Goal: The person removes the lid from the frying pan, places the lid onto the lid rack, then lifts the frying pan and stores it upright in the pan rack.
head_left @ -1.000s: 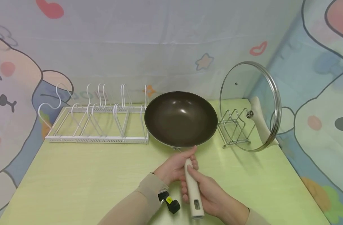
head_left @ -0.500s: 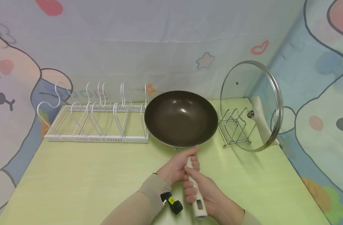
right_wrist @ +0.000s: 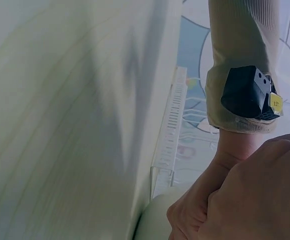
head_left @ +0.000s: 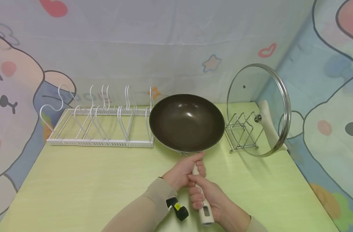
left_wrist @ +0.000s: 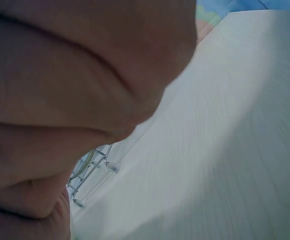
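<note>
A dark brown frying pan (head_left: 186,124) with a cream handle (head_left: 206,214) is at the middle of the head view, its handle pointing toward me. My left hand (head_left: 182,170) grips the handle close to the pan, thumb stretched along toward the rim. Just behind it, my right hand (head_left: 212,198) wraps round the rear part of the handle, fingers curled over it from the left. The handle's end with its hanging slot sticks out past the right hand. In the right wrist view the pale outside of the pan (right_wrist: 157,220) shows beyond the hands.
Left of the pan stands a white wire rack (head_left: 101,142) with several upright loops. On the right, a small metal rack (head_left: 243,146) holds a glass lid (head_left: 286,112) upright. All rest on a light green table (head_left: 92,180) against a printed cloth backdrop (head_left: 176,58).
My right hand's fingers have closed round the handle, where earlier they lay more loosely beneath it. The handle's end has shifted slightly right; the pan has stayed nearly in place.
</note>
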`<state>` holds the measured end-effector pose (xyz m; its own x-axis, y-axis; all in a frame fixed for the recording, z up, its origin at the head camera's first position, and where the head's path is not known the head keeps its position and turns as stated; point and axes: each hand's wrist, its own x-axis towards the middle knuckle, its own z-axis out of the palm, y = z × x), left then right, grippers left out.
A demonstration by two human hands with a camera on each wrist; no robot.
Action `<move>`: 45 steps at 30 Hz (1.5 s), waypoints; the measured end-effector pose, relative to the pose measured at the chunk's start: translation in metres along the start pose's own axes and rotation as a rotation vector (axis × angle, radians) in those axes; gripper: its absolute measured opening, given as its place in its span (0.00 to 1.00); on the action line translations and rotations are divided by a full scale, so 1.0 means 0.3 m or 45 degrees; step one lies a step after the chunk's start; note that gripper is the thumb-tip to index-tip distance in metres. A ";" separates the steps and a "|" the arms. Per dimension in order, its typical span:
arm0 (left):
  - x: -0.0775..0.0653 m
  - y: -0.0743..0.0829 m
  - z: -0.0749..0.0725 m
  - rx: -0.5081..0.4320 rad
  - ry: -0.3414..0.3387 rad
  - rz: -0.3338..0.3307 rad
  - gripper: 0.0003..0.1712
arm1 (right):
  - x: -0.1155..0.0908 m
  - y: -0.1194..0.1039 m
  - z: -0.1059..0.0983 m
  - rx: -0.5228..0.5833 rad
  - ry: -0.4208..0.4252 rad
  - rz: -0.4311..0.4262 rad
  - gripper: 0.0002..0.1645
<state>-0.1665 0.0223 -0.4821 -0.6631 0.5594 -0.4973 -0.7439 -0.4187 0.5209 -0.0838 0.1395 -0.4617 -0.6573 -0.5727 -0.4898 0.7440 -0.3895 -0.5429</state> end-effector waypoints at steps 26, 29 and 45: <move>-0.015 0.004 0.045 0.020 0.091 0.064 0.22 | -0.010 -0.010 -0.023 0.048 -0.212 0.012 0.19; -0.022 0.004 0.050 0.038 0.108 0.074 0.22 | -0.009 -0.007 -0.027 0.067 -0.254 0.012 0.20; -0.049 0.026 0.066 0.162 0.165 0.135 0.21 | 0.015 0.004 -0.045 0.146 -0.553 0.000 0.24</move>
<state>-0.1610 0.0250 -0.4569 -0.7484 0.4170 -0.5157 -0.6583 -0.3718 0.6545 -0.0875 0.1463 -0.4739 -0.5639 -0.8131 -0.1447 0.7688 -0.4529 -0.4515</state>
